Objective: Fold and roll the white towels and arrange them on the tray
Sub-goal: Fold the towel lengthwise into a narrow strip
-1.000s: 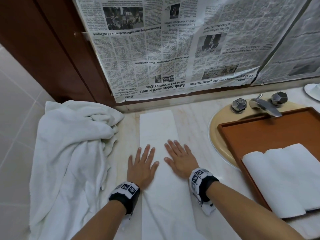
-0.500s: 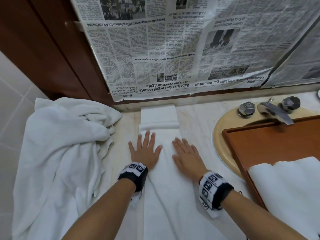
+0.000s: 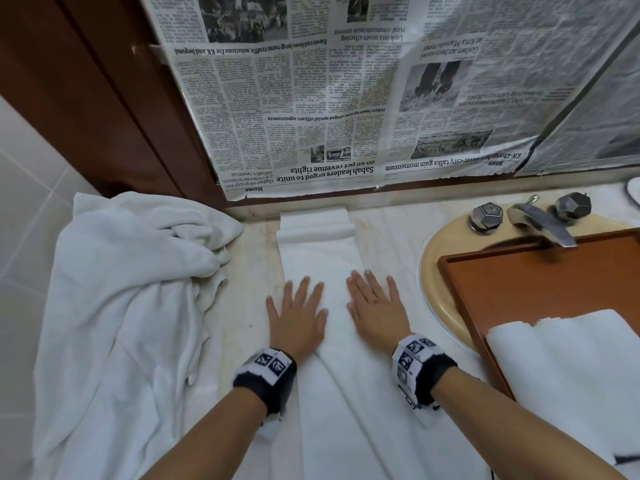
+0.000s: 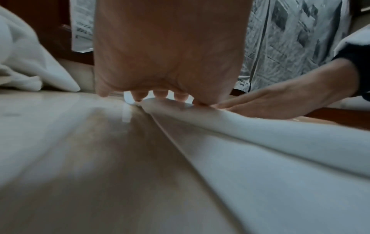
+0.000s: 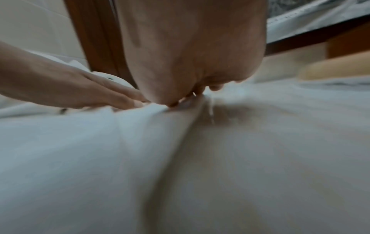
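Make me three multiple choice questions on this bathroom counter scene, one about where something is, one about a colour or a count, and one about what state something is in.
1. Where does the crumpled towel pile lie?
A. On the counter, left of the folded towel strip
B. Inside the tray
C. Over the faucet

2. What colour is the tray?
A. White
B. Reddish brown
C. Silver

3. How do the hands lie on the folded towel strip?
A. Both curled into fists
B. Both flat, fingers straight, pressing it
C. One pinching a corner and lifting it

Answers:
1. A, the crumpled towel pile sits at the counter's left end, beside the folded towel strip.
2. B, the tray over the sink is reddish brown wood.
3. B, the left hand and right hand lie palm down with fingers spread on the strip.
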### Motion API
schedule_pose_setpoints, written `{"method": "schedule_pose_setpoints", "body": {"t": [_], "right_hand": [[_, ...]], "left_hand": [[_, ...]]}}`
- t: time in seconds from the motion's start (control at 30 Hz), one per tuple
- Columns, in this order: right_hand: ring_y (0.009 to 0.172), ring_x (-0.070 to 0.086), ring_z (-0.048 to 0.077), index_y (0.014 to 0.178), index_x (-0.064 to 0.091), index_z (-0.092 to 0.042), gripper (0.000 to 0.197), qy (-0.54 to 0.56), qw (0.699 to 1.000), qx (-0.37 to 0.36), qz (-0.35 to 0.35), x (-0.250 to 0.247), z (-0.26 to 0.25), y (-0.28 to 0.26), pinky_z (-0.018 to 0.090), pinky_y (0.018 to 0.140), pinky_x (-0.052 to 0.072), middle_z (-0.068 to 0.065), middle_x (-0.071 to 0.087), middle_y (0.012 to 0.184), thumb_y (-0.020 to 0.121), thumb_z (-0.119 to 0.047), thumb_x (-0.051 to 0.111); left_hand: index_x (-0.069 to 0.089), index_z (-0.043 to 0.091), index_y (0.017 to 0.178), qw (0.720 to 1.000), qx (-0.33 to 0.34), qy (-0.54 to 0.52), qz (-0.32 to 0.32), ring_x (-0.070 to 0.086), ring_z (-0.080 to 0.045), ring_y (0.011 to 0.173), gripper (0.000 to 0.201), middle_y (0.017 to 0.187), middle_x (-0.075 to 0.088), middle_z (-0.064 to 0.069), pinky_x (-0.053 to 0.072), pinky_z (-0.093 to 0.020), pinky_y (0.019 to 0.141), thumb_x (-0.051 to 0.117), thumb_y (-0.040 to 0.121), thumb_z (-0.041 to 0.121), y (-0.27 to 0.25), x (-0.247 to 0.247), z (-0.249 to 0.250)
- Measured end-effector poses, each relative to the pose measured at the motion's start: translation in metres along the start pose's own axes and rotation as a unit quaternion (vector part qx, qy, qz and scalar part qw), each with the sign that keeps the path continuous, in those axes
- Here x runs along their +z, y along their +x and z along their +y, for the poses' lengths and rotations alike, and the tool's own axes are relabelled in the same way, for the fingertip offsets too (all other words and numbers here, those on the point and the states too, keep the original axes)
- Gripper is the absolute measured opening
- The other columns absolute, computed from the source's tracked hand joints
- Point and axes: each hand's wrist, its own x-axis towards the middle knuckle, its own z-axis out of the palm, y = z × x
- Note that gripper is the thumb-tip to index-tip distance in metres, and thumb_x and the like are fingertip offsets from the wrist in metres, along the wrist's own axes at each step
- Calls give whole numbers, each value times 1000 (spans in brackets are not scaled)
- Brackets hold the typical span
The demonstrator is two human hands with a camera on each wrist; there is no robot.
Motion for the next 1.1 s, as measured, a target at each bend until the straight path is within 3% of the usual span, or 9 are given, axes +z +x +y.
{"method": "schedule_pose_setpoints", "body": {"t": [0.07, 0.2, 0.37, 0.57, 0.67, 0.77, 0.87, 0.97, 1.1], "right_hand": [[148, 26, 18, 153, 35, -15, 62, 16, 999, -25, 23, 5, -16, -7, 47, 118, 4, -3, 25, 160, 105, -42, 7], [148, -14, 9, 158, -3, -25, 76, 47, 998, -33, 25, 22, -13, -20, 44, 122, -5, -15, -15, 160, 90, -54, -20], [150, -15, 11, 156, -13, -29, 82, 47, 998, 48, 2, 13, 18, -28, 43, 120, -9, -18, -23, 158, 81, -59, -27], [141, 41, 21, 149, 43, -21, 57, 47, 999, 10, 7, 22, -19, -54, 45, 112, 16, -10, 27, 156, 97, -41, 26], [151, -8, 12, 158, 1, -27, 76, 67, 998, -5, -3, 26, -13, -61, 38, 113, -15, -18, -14, 158, 89, -55, -14], [142, -22, 3, 156, -13, -30, 96, 64, 997, 23, 22, 26, 4, -63, 34, 116, -15, -20, -25, 154, 70, -62, -41], [150, -13, 9, 158, -7, -26, 81, 91, 994, 56, 13, 19, 13, -67, 36, 121, -6, -15, -14, 162, 83, -54, -23], [150, 16, 19, 156, 21, -17, 55, 145, 986, 70, 37, 10, 13, -76, 34, 121, 16, -3, 16, 164, 105, -35, 21], [124, 42, 18, 133, 48, -24, 41, 156, 985, 60, 32, 5, 13, -112, 33, 98, 36, -6, 46, 135, 98, -46, 44]], "left_hand": [[5, 43, 157, 1000, -3, -24, -3, -11, -18, 153, 56, 166, -7, 14, -3, -59, 119, 22, 104, 50, -5, 3, 0], [1, 48, 155, 999, -7, -51, -3, -12, -15, 152, 55, 163, -12, 22, -5, -56, 120, 21, 104, 50, -9, 7, -10], [1, 45, 156, 996, -66, -62, -21, -11, -18, 153, 59, 164, -11, 19, -4, -57, 120, 25, 102, 48, -11, -3, -27], [8, 38, 158, 999, -21, -43, -16, -11, -18, 153, 56, 166, -7, 15, -2, -57, 120, 25, 105, 45, -32, -1, 4], [7, 38, 158, 997, -19, -63, -30, -9, -15, 153, 53, 165, -8, 15, 0, -54, 120, 20, 106, 41, -39, 6, 13], [0, 37, 158, 998, -39, -52, -20, -7, -16, 153, 56, 165, -11, 16, 0, -49, 122, 21, 106, 36, -44, 8, 1], [4, 33, 159, 998, -48, -47, -11, -5, -18, 153, 57, 165, -9, 15, 3, -48, 122, 24, 105, 32, -47, 3, -4], [28, 29, 154, 997, -41, -66, 9, 4, -19, 153, 52, 165, 9, 11, 10, -50, 121, 33, 102, 30, -49, 2, -1], [65, 24, 124, 992, 73, -99, 21, 50, -18, 130, 55, 134, 58, 7, 38, -36, 107, 30, 84, 35, -57, 3, 6]]}}
